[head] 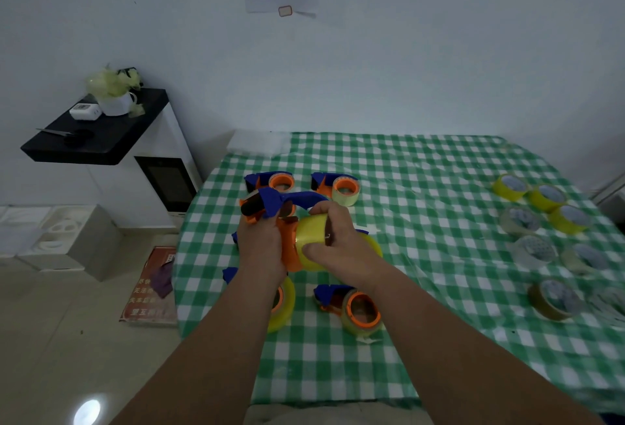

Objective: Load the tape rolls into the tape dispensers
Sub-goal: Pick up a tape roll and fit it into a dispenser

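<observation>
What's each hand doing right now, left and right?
Left hand: grips the blue-and-orange tape dispenser.
Right hand: grips the yellow tape roll at the dispenser.

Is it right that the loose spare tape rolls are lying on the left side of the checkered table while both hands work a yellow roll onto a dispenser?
Not quite. The head view shows the loose tape rolls on the right side of the checkered table. The rest holds: the left hand grips the dispenser and the right hand holds the yellow roll.
</observation>
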